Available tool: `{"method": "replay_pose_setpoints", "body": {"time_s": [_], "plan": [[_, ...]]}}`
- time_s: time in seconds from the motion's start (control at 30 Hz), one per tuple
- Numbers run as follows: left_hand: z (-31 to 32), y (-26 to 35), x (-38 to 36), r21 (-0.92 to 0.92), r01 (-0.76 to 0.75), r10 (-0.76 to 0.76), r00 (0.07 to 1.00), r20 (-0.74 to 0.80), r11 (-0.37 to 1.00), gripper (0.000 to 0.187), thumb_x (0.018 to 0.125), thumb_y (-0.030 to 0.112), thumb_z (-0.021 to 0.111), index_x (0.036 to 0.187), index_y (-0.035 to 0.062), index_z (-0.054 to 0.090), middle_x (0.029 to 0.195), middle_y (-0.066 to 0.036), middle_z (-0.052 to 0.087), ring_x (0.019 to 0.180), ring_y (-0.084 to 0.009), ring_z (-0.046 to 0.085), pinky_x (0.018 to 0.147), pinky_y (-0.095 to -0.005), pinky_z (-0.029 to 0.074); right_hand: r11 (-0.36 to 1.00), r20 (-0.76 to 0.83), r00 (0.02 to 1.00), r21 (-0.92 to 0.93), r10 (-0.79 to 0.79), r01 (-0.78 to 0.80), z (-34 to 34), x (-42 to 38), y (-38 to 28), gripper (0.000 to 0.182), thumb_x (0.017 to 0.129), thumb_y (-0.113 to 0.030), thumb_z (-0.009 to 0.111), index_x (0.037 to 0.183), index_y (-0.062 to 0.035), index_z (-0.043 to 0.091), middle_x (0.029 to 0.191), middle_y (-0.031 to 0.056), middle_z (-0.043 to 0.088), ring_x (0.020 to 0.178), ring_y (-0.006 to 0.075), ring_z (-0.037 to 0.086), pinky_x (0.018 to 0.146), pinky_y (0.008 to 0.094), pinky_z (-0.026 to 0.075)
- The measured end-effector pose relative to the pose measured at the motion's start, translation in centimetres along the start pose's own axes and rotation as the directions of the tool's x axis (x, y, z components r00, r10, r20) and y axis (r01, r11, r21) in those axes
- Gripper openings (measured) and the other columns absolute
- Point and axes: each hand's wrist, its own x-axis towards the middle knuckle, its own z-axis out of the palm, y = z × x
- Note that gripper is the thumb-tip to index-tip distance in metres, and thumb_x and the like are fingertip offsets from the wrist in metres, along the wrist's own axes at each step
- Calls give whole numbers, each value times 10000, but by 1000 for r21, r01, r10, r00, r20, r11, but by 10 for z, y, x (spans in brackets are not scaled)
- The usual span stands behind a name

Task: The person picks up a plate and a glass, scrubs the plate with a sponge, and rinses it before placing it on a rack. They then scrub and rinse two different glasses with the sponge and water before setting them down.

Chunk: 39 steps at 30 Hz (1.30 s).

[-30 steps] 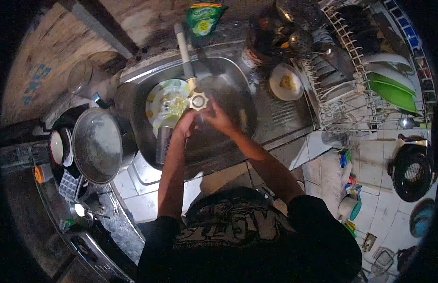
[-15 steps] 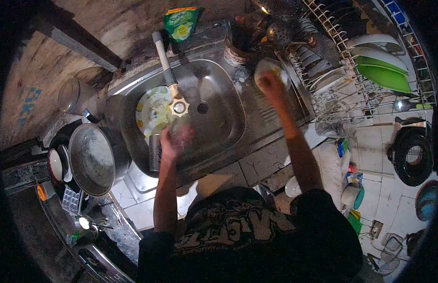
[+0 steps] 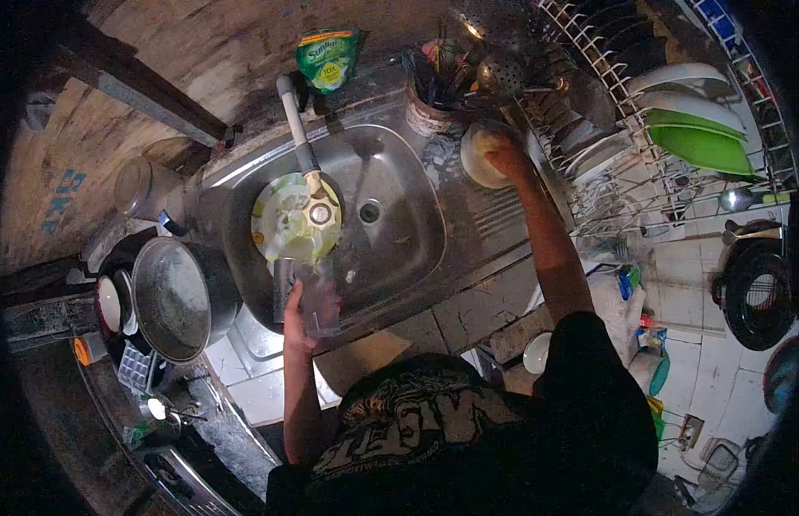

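My left hand (image 3: 301, 320) is closed around a clear plastic cup (image 3: 323, 311) over the front left of the steel sink (image 3: 399, 258). Just beside it, at the sink's left side, another see-through tumbler (image 3: 284, 279) shows in part. My right hand (image 3: 508, 160) reaches into a round pale bowl (image 3: 478, 167) on the drainboard. Its fingers are bunched, and what they grip is hidden. Below the tap (image 3: 320, 211) sits a plate (image 3: 279, 206) with a yellow-green rim, partly covered by suds or water.
A large pot (image 3: 171, 297) stands left of the sink. Behind it are a green Sunlight pouch (image 3: 327, 62) and a utensil holder (image 3: 429, 116). To the right, a wire dish rack (image 3: 627, 103) holds plates and green bowls (image 3: 696, 142).
My left hand has moved down and toward me from beneath the tap, and the clear cup now shows plainly in it. My right hand stays at the bowl, slightly shifted.
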Motion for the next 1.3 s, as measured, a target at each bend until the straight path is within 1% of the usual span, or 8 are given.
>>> {"method": "replay_pose_setpoints", "body": {"time_s": [0.27, 0.57, 0.7, 0.87, 0.97, 1.07, 1.2, 1.3], "plan": [[-10, 3, -13, 55, -70, 70, 998, 3, 996, 518, 904, 439, 525, 1227, 35, 484, 1070, -129, 618, 873, -270, 635, 738, -370, 523, -60, 180, 976, 980, -126, -189, -9, -16, 37, 502, 837, -209, 631, 1308, -109, 490, 1209, 95, 563, 982, 307, 590, 850, 441, 493], [-23, -2, -12, 292, -185, 191, 982, 8, 938, 424, 861, 226, 621, 1195, -4, 495, 1074, -125, 607, 921, -246, 622, 793, -364, 513, 845, -265, 835, 108, -483, 523, 5, -4, 45, 515, 837, -278, 651, 1271, -52, 491, 1224, 117, 534, 1112, 296, 516, 932, 388, 401], [-24, -3, -12, 321, -265, 283, 959, -11, 909, 553, 766, 145, 726, 1237, 18, 467, 1103, -94, 587, 1005, -198, 568, 864, -334, 452, 346, 57, 961, 926, 269, -152, -13, -1, -14, 670, 780, -185, 718, 1357, -73, 397, 1374, 99, 431, 1269, 249, 406, 1020, 381, 363], [-13, 1, -16, 389, -364, 369, 927, 64, 846, 656, 708, 114, 762, 1265, 31, 426, 1160, -88, 537, 1063, -187, 516, 889, -311, 427, 966, -227, 972, 257, 66, -6, -19, -1, -9, 530, 828, -214, 641, 1309, -79, 466, 1313, 107, 503, 1256, 280, 426, 1022, 393, 371], [1, 2, -22, 508, -473, 489, 865, 112, 720, 796, 651, 99, 799, 1315, 52, 362, 1215, -99, 502, 1082, -198, 502, 924, -332, 414, 676, 9, 955, -704, -297, 217, -7, 9, 1, 473, 837, -202, 615, 1282, -86, 504, 1283, 109, 536, 1237, 284, 448, 1025, 393, 372], [-5, 3, -15, 637, -583, 589, 772, 240, 504, 910, 601, 78, 813, 1356, 68, 305, 1261, -116, 476, 1143, -230, 477, 987, -352, 377, 551, -179, 966, 833, 187, 47, -35, -17, -54, 443, 901, -267, 528, 1311, -105, 477, 1336, 99, 459, 1147, 226, 494, 928, 381, 426], [29, 19, -38, 753, -609, 610, 703, 366, 250, 897, 575, 61, 800, 1344, 56, 338, 1266, -122, 482, 1204, -252, 450, 1030, -353, 335, 172, 215, 453, 976, -865, -136, -74, -25, -19, 461, 913, -274, 512, 1342, -115, 460, 1333, 97, 455, 1136, 219, 502, 949, 372, 416], [41, 25, -49, 757, -567, 574, 755, 319, 325, 841, 562, 74, 789, 1313, 65, 409, 1271, -134, 489, 1196, -266, 472, 1023, -361, 344, 410, 357, 907, 879, -223, -245, -86, -69, -69, 493, 907, -277, 543, 1359, -106, 443, 1301, 112, 492, 1126, 210, 520, 948, 353, 425]]}}
